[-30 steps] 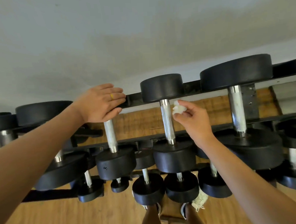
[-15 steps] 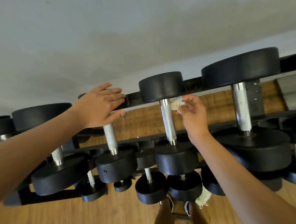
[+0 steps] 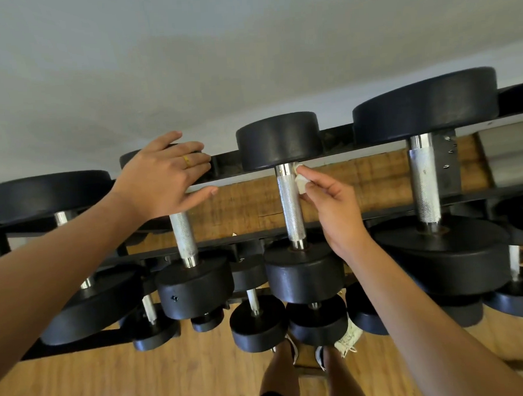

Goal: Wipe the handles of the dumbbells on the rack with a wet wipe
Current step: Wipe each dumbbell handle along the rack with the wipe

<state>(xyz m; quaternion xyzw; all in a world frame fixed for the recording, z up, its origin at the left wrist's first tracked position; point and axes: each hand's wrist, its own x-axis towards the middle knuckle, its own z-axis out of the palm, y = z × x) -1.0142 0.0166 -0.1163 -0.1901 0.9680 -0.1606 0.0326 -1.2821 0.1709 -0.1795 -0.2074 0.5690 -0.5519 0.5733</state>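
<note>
Near the frame's centre, our right hand [image 3: 333, 206] pinches the small white wet wipe [image 3: 300, 183] against the top of the middle dumbbell's knurled handle [image 3: 289, 210]. At centre left, our left hand [image 3: 165, 181] lies flat, fingers straight, on the neighbouring dumbbell head [image 3: 127, 156] on the rack [image 3: 225, 165].

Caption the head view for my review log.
Right hand pinches a wipe against a dumbbell handle on the rack; left hand rests on the next dumbbell.

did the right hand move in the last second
Yes. The right hand has brought the wet wipe leftward, onto the upper end of the middle dumbbell's handle.
</note>
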